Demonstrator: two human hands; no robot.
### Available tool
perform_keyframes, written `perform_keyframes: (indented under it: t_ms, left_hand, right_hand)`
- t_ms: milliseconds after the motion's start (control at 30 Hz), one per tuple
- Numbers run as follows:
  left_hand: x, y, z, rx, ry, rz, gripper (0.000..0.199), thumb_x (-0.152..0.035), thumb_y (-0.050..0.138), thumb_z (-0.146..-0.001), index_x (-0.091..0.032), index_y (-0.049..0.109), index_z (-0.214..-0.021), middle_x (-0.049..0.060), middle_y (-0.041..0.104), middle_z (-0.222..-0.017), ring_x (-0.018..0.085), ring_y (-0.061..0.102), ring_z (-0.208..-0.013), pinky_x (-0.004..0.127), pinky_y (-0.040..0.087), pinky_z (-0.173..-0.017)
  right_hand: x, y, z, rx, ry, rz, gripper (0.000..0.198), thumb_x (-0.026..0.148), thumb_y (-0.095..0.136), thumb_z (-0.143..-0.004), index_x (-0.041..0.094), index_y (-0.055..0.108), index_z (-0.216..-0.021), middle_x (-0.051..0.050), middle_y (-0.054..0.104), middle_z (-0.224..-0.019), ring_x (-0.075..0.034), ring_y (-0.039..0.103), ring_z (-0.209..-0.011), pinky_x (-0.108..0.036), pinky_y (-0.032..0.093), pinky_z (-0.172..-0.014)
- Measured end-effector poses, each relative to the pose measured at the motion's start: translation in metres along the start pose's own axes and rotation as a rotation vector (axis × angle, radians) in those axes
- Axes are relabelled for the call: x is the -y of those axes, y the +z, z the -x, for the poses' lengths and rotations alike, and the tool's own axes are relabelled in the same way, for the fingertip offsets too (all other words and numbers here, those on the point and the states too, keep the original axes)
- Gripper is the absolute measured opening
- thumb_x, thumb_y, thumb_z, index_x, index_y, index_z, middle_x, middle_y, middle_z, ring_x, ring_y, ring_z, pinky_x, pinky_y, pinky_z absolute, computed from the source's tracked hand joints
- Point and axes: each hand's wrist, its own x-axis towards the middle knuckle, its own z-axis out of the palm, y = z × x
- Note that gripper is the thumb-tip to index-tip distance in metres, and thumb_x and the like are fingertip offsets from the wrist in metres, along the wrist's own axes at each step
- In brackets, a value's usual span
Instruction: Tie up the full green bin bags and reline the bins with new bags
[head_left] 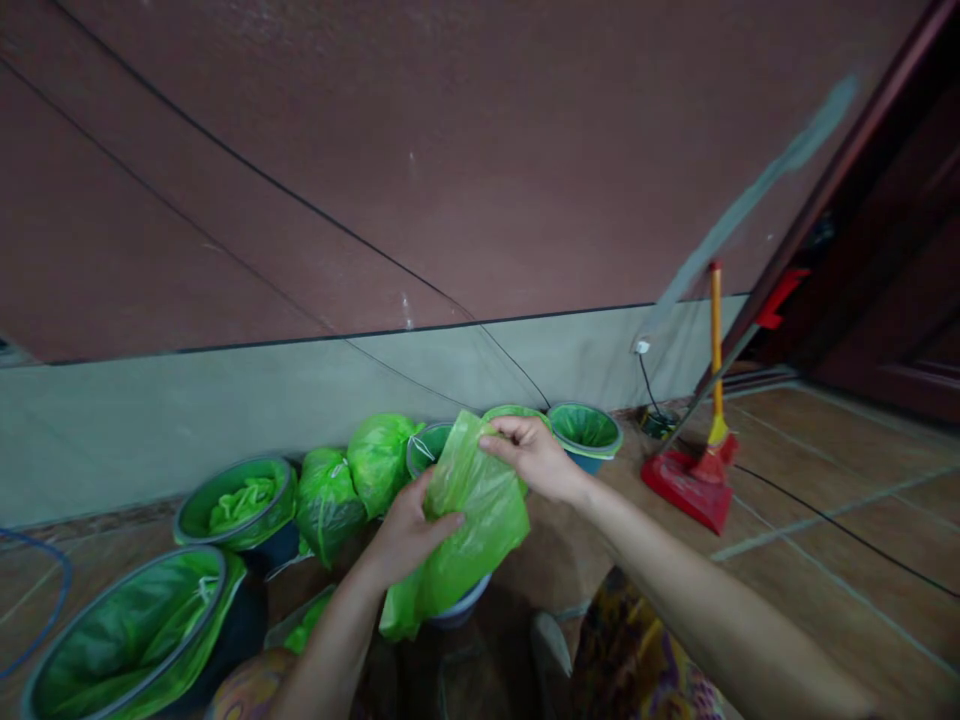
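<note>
Between my left hand [414, 532] and right hand [532, 458] hangs the green bag [487, 530] — the right pinches its top edge, thumb to fingers, the left grips its side, thumb in front, fingers partly hidden — such thin film probably wants a light, even pull

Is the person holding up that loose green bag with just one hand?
No, the left hand and right hand both grip the green bag.

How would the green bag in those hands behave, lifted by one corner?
The green bag would probably droop, since its lower end hangs loose. It looks light, the film thin and wrinkled; its sheen hints at slipperiness.
</note>
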Motion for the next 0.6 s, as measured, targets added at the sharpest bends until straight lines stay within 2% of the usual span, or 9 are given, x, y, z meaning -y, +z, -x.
perform_keyframes:
  t_ms: [100, 200, 300, 400, 500, 600]
  left_hand:
    - [0.013, -0.010, 0.016, 0.080, -0.164, 0.043, 0.037, -0.033, 0.077, -0.074, -0.017, 0.072, -0.107, 0.004, 0.076, -0.097, 0.023, 0.068, -0.089, 0.033, 0.053, -0.082]
    - [0.018, -0.024, 0.034, 0.150, -0.303, 0.057, 0.030, -0.038, 0.076, -0.073, -0.016, 0.077, -0.094, 0.003, 0.076, -0.084, 0.021, 0.067, -0.075, 0.031, 0.054, -0.072]
    - [0.017, -0.035, 0.045, 0.189, -0.332, 0.036, 0.028, -0.041, 0.078, -0.072, -0.016, 0.078, -0.086, 0.004, 0.076, -0.083, 0.021, 0.067, -0.077, 0.030, 0.053, -0.075]
    - [0.015, -0.041, 0.049, 0.181, -0.327, 0.014, 0.029, -0.044, 0.078, -0.072, -0.016, 0.077, -0.080, 0.004, 0.075, -0.080, 0.018, 0.065, -0.074, 0.026, 0.052, -0.070]
    - [0.015, -0.039, 0.048, 0.190, -0.356, -0.038, 0.032, -0.048, 0.076, -0.074, -0.016, 0.077, -0.076, 0.003, 0.074, -0.075, 0.016, 0.062, -0.067, 0.024, 0.050, -0.063]
    - [0.021, -0.032, 0.045, 0.255, -0.401, -0.070, 0.036, -0.051, 0.072, -0.077, -0.015, 0.077, -0.074, 0.004, 0.075, -0.073, 0.015, 0.062, -0.062, 0.024, 0.049, -0.060]
  right_hand:
    - [0.000, -0.021, -0.006, -0.095, 0.020, -0.020, 0.037, 0.051, 0.076, -0.070, 0.016, 0.066, -0.074, 0.003, 0.063, -0.061, -0.010, 0.053, -0.052, -0.022, 0.042, -0.052]
    - [-0.004, -0.046, -0.013, -0.210, 0.050, -0.030, 0.040, 0.053, 0.080, -0.064, 0.016, 0.067, -0.073, 0.002, 0.065, -0.060, -0.010, 0.054, -0.050, -0.023, 0.041, -0.049]
    - [-0.012, -0.065, -0.017, -0.273, 0.097, -0.052, 0.042, 0.053, 0.083, -0.059, 0.016, 0.068, -0.071, 0.002, 0.065, -0.058, -0.011, 0.054, -0.048, -0.023, 0.040, -0.047]
    - [-0.021, -0.075, -0.019, -0.285, 0.127, -0.031, 0.043, 0.054, 0.083, -0.056, 0.015, 0.068, -0.069, 0.002, 0.064, -0.055, -0.011, 0.053, -0.046, -0.023, 0.039, -0.045]
    - [-0.027, -0.076, -0.023, -0.313, 0.138, -0.025, 0.042, 0.053, 0.083, -0.055, 0.016, 0.067, -0.068, 0.002, 0.064, -0.055, -0.011, 0.053, -0.046, -0.024, 0.040, -0.046]
    - [-0.031, -0.072, -0.031, -0.336, 0.108, -0.026, 0.040, 0.052, 0.082, -0.056, 0.017, 0.066, -0.067, 0.001, 0.064, -0.056, -0.012, 0.053, -0.048, -0.025, 0.041, -0.048]
